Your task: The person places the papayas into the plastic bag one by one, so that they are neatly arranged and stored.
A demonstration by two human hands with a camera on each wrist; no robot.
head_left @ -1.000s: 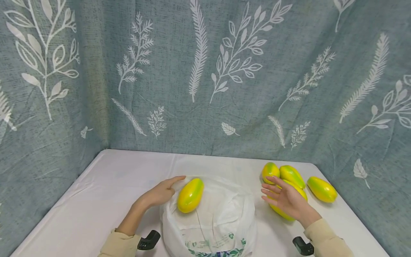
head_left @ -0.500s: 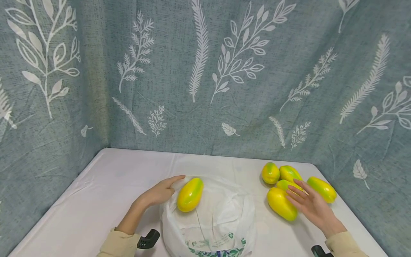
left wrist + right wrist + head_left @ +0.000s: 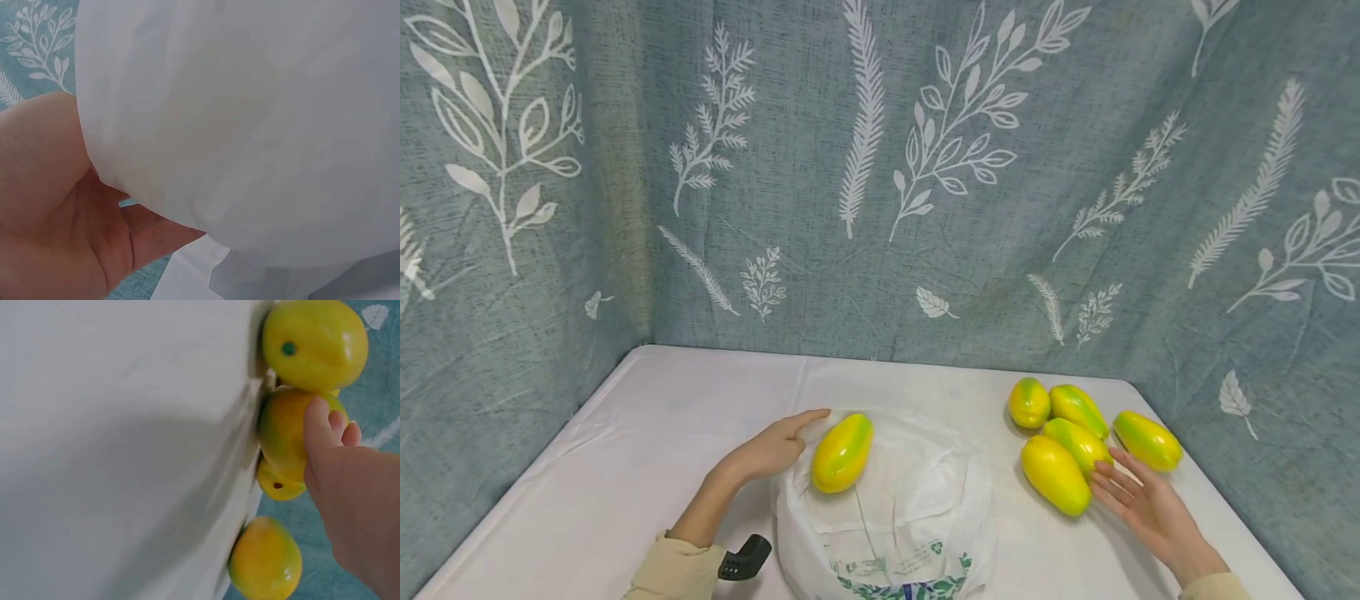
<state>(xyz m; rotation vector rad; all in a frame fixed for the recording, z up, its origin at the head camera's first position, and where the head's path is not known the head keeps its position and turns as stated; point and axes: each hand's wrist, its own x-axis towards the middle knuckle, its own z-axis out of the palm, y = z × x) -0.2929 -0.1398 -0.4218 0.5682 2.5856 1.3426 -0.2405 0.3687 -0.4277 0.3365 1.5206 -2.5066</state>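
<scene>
In the head view, my left hand (image 3: 769, 452) holds the left side of a white plastic bag's rim, index finger stretched along it. The bag (image 3: 925, 479) stands upright with its mouth spread, and a yellow-green papaya (image 3: 842, 454) lies inside at the left. The left wrist view has the bag (image 3: 237, 125) hiding some of that hand's fingers. My right hand (image 3: 1156, 510) is beside the fruit group, palm facing left and fingers loosely extended. Its fingertips are right at the front papaya (image 3: 1056, 475) and the papaya behind it (image 3: 1078, 446). Nothing is in its grasp.
Two more papayas, one upright-looking (image 3: 1028, 403) and one slanted (image 3: 1078, 411), lie behind those. Another papaya (image 3: 1147, 440) lies apart near the right edge. A white cloth covers the table (image 3: 700, 400); a blue-green leaf-patterned curtain (image 3: 820, 292) surrounds its back and sides.
My right hand has moved right and down from over the papayas, then slightly lower to their right side, uncovering the front ones. My left hand and the bag stay put.
</scene>
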